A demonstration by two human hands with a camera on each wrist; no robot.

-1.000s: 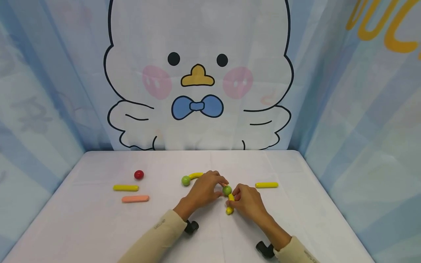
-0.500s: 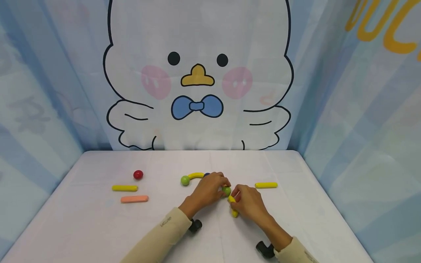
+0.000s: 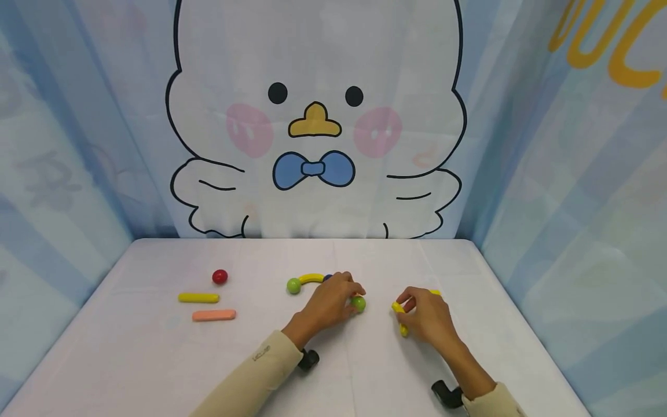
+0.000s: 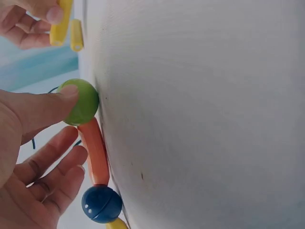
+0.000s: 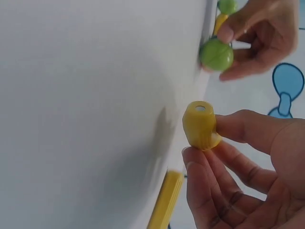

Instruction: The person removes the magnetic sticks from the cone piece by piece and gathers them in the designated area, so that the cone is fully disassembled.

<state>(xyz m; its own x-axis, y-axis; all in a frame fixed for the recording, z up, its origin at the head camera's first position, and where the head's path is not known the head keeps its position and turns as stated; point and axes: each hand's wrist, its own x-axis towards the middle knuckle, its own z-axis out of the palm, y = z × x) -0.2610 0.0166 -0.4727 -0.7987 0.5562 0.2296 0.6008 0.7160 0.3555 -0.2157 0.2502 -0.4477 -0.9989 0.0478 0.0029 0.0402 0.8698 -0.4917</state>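
Observation:
My left hand [image 3: 333,301] pinches a green ball [image 4: 81,101] between thumb and fingers. That ball sits at one end of a chain on the table: an orange stick [image 4: 95,155] joins it to a dark blue ball [image 4: 101,204]. A curved yellow stick [image 3: 311,278] runs on from there to a second green ball [image 3: 294,286]. To the right, apart from the chain, my right hand [image 3: 427,315] holds another curved yellow stick [image 5: 199,126] by thumb and fingertips, its hollow end facing the right wrist camera. In the head view the left hand hides the chain's middle.
On the left of the white table [image 3: 130,347] lie a red ball [image 3: 220,277], a straight yellow stick [image 3: 199,297] and a straight orange stick [image 3: 213,315]. Another straight yellow stick [image 5: 165,200] lies near the right hand, mostly hidden behind it in the head view.
My right hand has moved right, carrying the curved yellow stick away from the green ball. The left hand shifted slightly right earlier and stays at the same green ball.

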